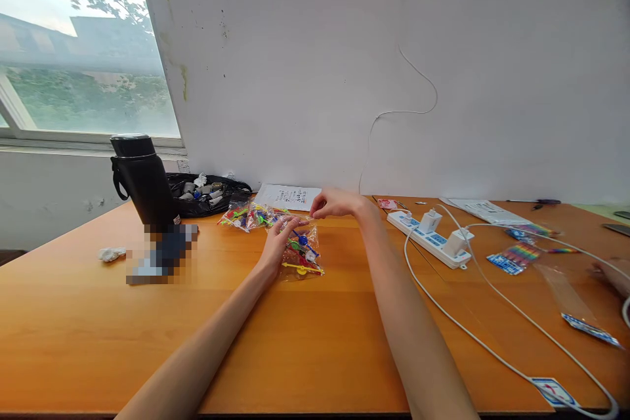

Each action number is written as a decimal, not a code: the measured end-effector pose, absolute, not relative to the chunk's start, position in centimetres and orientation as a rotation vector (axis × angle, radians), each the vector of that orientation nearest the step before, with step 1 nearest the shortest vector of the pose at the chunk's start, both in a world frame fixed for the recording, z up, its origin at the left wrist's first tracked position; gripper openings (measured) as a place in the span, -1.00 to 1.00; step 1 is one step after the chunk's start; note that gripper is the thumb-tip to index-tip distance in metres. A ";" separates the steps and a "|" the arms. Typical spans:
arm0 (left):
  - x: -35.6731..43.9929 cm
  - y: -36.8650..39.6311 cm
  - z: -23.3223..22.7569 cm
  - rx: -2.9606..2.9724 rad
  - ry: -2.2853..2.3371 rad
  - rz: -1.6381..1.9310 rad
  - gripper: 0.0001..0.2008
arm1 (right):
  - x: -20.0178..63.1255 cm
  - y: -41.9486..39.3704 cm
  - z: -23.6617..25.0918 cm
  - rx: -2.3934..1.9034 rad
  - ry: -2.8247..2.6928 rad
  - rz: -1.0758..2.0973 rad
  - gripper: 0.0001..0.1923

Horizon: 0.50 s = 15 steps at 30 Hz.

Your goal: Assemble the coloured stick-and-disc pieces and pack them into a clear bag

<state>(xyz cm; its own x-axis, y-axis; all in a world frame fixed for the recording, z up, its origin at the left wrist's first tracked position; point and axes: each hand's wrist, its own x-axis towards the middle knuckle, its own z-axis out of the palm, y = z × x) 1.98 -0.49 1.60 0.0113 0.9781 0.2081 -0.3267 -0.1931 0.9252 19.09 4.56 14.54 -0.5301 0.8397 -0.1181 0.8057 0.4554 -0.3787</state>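
A clear plastic bag [301,254] of small coloured plastic pieces lay on the orange worktop [315,335], in its middle towards the far edge. The left hand [278,241] rested flat on the bag's near-left part, fingers spread and pressing down on it, not curled round it. The right hand [337,203] hovered just past the bag's far end, its fingertips drawn together in a pinch; whether they nipped the bag's top edge could not be told. A second bag [246,215] of similar coloured pieces lay just beyond the first, towards the far edge and a little left.

Behind both, a printed sheet of paper [289,197] lay against the far edge by the wall. To its left sat a black bag [207,195] holding small grey and white bits, and left of that a black flask [142,180] stood upright. A crumpled white scrap [111,254] lay near the left edge.

Right of the hands, a white power strip [433,236] with two chargers plugged in lay slanted across the worktop, and white cables [492,335] trailed from it to the near right corner. Flat packets with rainbow stripes [516,254] lay farther right. At the right edge, part of another person's hand [614,273] showed.
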 end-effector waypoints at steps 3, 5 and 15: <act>2.0 -0.4 1.5 1.110 0.818 1.471 -0.55 | 19.0 4.5 14.5 -1.462 -2.615 0.608 -0.81; 2.0 -0.2 1.4 1.076 0.793 1.469 -0.56 | 19.1 4.6 14.5 -1.462 -2.608 0.622 -0.81; 1.8 0.2 0.9 1.093 0.715 1.496 -0.64 | 19.1 4.3 14.4 -1.520 -2.609 0.694 -0.76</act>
